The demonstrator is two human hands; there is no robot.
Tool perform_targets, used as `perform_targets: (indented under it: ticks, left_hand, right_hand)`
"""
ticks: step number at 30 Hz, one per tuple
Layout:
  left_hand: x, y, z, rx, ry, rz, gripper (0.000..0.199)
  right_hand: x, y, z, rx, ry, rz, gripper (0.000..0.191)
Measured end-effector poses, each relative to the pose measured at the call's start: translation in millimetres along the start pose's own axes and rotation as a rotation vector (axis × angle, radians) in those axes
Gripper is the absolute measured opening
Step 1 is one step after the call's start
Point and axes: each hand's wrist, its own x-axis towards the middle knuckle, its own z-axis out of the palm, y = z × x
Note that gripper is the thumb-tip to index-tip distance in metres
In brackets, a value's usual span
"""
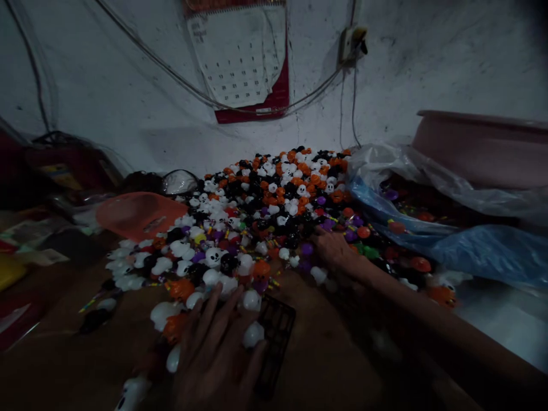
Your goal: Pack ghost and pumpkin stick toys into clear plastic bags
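Observation:
My left hand [218, 348] lies palm down with its fingers spread over white plastic pieces and orange pumpkin pieces [182, 289] at the near side of the table. Beside it, partly under it, is a black gridded tray [277, 337]. My right hand [334, 248] reaches into the front of a big heap of small Halloween figures [280, 182], among black and purple pieces [307, 249]. Its fingertips are lost in shadow, so what they hold, if anything, does not show. White skull pieces [213, 257] lie between the two hands.
An orange plastic basin or scoop [137, 214] lies left of the heap. On the right, a clear-blue plastic bag [483, 251] holds more pieces, with a pink tub [483, 148] behind. A calendar [240, 63] and a socket with cables [353, 45] are on the wall.

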Motion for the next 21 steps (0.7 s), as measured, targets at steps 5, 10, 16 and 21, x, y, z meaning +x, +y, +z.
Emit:
perform_targets:
  ticks: [5, 10, 16, 21]
  left_hand:
    - [0, -2, -4.4, -0.007, 0.004, 0.001, 0.048]
    - [2, -15, -13.2, 0.051, -0.023, 0.127, 0.057]
    - [-9, -40, -21.9, 0.026, 0.098, -0.009, 0.044]
    - [-13, -55, -19.2, 0.026, 0.091, -0.070, 0.030]
  right_hand:
    - [10, -3, -10, 0.029, 0.050, -0.047, 0.021]
    - [8, -24, -9, 0.023, 0.053, -0.040, 0.027]
    - [39, -72, -3, -0.012, 0.031, 0.006, 0.031]
    - [83, -106, 18, 0.052, -0.082, 0.027, 0.021]
